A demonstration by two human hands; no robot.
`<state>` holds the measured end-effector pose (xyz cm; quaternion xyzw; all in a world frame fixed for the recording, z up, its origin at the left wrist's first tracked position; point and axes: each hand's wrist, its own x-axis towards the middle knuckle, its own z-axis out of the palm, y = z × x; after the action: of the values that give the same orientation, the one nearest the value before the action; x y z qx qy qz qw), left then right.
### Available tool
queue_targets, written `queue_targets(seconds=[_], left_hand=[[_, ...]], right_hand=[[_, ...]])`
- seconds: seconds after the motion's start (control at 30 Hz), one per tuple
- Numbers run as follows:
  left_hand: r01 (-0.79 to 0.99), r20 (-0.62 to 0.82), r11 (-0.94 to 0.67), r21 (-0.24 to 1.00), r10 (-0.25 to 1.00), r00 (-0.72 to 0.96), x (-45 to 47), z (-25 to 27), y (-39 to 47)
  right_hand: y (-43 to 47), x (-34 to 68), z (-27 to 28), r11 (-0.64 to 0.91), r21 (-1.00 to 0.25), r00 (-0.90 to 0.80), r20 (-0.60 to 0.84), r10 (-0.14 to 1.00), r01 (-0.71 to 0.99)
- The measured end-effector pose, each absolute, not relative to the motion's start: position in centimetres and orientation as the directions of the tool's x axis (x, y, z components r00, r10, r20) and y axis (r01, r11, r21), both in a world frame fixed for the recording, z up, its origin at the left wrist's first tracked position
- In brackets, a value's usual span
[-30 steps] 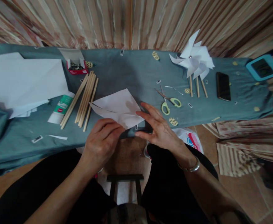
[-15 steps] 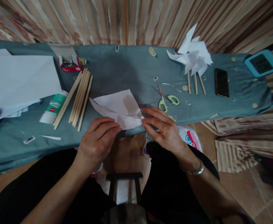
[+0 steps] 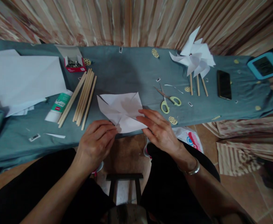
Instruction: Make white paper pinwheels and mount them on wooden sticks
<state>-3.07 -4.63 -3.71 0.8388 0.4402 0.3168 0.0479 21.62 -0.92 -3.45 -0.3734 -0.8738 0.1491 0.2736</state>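
A square of white paper (image 3: pixel 128 105), with slits running in from its corners, lies at the near edge of the cloth-covered table. Its left flap stands a little raised. My left hand (image 3: pixel 98 138) is closed, with thumb and fingertips pinching the paper's near left edge. At the right corner, my right hand (image 3: pixel 161 130) has its fingers on top and its thumb by the edge, gripping the sheet. Scissors with light green handles (image 3: pixel 167 100) lie partly open to the right of the paper.
Wooden sticks (image 3: pixel 84 96), a glue stick (image 3: pixel 60 105), a red box of metal pins (image 3: pixel 75 64) and white sheets (image 3: pixel 24 77) lie left. Paper pinwheels (image 3: pixel 194 56), a phone (image 3: pixel 224 84) and a blue-framed clock (image 3: pixel 265 65) are right. A stool (image 3: pixel 124 177) stands below.
The paper has been turned, so its far edge now lies straighter. My left hand has shifted slightly left along it, and my right fingers reach further over its right side.
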Motion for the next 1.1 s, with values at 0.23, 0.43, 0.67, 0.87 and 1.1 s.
queue_targets(seconds=[0.23, 0.43, 0.67, 0.87, 1.1], left_hand=[[0.754, 0.524, -0.600, 0.269, 0.748, 0.408, -3.8, -3.5, -4.1], [0.779, 0.522, -0.569, 0.262, 0.763, 0.382, -4.2, -3.9, -3.4], [0.776, 0.486, -0.577, 0.256, 0.770, 0.412, -3.6, -3.5, -4.2], [0.718, 0.447, -0.639, 0.277, 0.747, 0.492, -2.2, -4.1, -5.3], [0.698, 0.428, -0.654, 0.291, 0.741, 0.517, -2.4, -5.0, -4.9]], right_hand=[[-2.0, 21.1, -2.5, 0.692, -0.499, -0.586, 0.380, 0.715, 0.521], [-2.7, 20.4, -2.4, 0.723, -0.444, -0.618, 0.382, 0.687, 0.529], [-2.3, 20.2, -2.7, 0.695, -0.506, -0.610, 0.357, 0.708, 0.511], [-2.2, 19.5, -3.0, 0.683, -0.507, -0.620, 0.321, 0.716, 0.525], [-1.7, 19.4, -3.4, 0.673, -0.540, -0.627, 0.306, 0.716, 0.505]])
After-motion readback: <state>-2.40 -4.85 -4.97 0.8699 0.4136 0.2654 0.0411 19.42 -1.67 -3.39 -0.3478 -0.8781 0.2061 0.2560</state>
